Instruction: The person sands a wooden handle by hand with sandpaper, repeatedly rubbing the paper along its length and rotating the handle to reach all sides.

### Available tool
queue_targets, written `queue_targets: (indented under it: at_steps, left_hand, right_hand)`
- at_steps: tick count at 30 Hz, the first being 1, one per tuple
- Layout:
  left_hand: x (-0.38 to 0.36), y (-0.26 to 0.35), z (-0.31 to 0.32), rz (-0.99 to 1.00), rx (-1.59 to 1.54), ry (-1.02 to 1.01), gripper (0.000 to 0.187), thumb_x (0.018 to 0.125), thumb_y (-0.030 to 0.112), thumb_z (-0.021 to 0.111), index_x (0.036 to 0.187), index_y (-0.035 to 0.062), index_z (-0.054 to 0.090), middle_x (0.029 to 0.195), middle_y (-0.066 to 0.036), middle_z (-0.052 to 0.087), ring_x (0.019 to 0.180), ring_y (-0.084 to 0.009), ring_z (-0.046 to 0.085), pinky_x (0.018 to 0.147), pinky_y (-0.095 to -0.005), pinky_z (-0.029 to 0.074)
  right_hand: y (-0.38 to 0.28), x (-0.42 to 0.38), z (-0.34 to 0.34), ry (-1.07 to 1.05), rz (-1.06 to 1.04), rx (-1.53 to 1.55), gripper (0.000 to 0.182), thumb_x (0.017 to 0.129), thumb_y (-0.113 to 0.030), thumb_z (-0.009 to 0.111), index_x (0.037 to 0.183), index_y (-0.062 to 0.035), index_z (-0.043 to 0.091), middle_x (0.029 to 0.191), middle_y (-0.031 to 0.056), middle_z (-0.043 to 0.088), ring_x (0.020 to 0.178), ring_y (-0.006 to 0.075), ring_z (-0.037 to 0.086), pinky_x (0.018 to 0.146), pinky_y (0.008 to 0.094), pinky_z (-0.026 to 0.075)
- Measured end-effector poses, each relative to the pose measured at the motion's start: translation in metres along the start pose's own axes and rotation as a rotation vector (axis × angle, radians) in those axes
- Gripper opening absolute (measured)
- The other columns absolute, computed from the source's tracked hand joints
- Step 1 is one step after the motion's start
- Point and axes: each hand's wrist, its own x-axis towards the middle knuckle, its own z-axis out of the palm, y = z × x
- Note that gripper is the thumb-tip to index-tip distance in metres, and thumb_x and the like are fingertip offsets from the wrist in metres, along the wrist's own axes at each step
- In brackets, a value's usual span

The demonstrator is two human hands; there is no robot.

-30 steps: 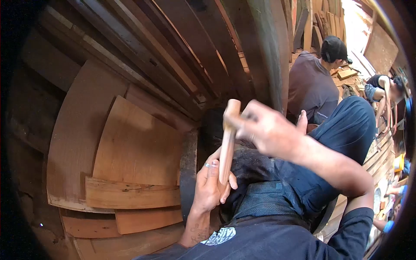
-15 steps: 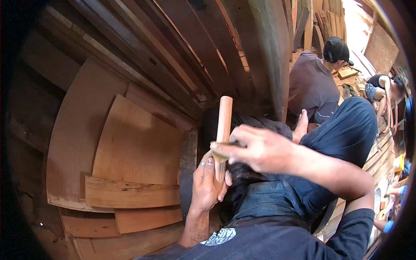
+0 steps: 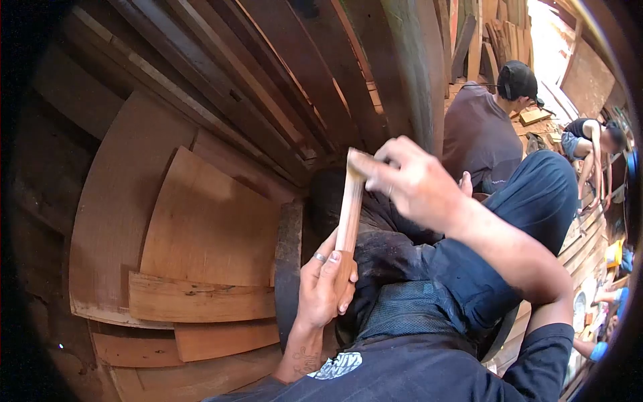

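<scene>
My left hand point(image 3: 320, 287) is wrapped around the lower part of a wooden handle point(image 3: 349, 218), a pale, narrow stick with a darker, wider lower end. It points up and away from my lap, leaning slightly right. At its top end my right hand point(image 3: 420, 184) pinches a small tan-brown piece of sandpaper point(image 3: 360, 163) against the wood, with fingers blurred by motion. A ring shows on a left finger. The left palm hides part of the handle's lower end.
Flat boards point(image 3: 207, 221) lie stacked on the left, and dark planks point(image 3: 268, 74) lean above. A co-worker point(image 3: 482, 130) in a cap sits ahead to the right; another person point(image 3: 591, 147) bends over farther off. My bent knee point(image 3: 546, 194) rises right of the handle.
My right hand has slid the sandpaper from mid-handle up to the top end. My left hand keeps its hold, and the handle leans a bit more to the right.
</scene>
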Motion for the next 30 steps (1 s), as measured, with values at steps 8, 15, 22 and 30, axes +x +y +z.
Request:
queue_targets:
  at_steps: [8,15,22,30]
  left_hand:
    - [0.002,-0.007,-0.009,-0.009,-0.129,0.033,0.072,0.113,0.055,0.026,0.16,0.0012,0.038,0.083,-0.011,0.059,0.042,-0.0102,0.043,0.036,-0.0229,0.038]
    - [0.007,-0.014,-0.016,-0.04,-0.243,-0.014,0.081,0.111,0.064,0.023,0.16,0.0019,0.037,0.086,-0.012,0.061,0.042,-0.0108,0.044,0.036,-0.0227,0.039]
    - [0.005,-0.014,-0.012,-0.081,-0.217,-0.036,0.086,0.108,0.07,0.022,0.164,0.0052,0.031,0.079,-0.011,0.06,0.039,-0.0117,0.042,0.035,-0.0229,0.037]
    - [0.003,-0.008,-0.01,-0.037,-0.369,0.028,0.079,0.111,0.063,0.024,0.163,0.004,0.032,0.082,-0.01,0.061,0.04,-0.0104,0.042,0.035,-0.0209,0.037]
  right_hand:
    - [-0.039,-0.02,0.009,-0.184,-0.205,0.108,0.052,0.083,-0.016,0.081,0.133,-0.0119,0.072,0.088,0.0071,0.061,0.08,0.0261,0.063,0.073,0.0402,0.055]
    - [-0.019,-0.012,0.01,-0.111,-0.143,0.081,0.049,0.086,-0.015,0.079,0.134,-0.009,0.07,0.087,0.0083,0.059,0.078,0.0259,0.06,0.069,0.0381,0.053]
    - [-0.011,-0.005,0.003,-0.116,-0.055,-0.058,0.039,0.089,-0.02,0.073,0.127,-0.0107,0.072,0.091,0.0088,0.061,0.087,0.0263,0.063,0.073,0.0404,0.054]
    - [-0.047,-0.02,0.015,-0.191,-0.329,0.165,0.048,0.083,-0.021,0.074,0.13,-0.0104,0.07,0.092,0.0021,0.062,0.087,0.0218,0.062,0.073,0.0384,0.053]
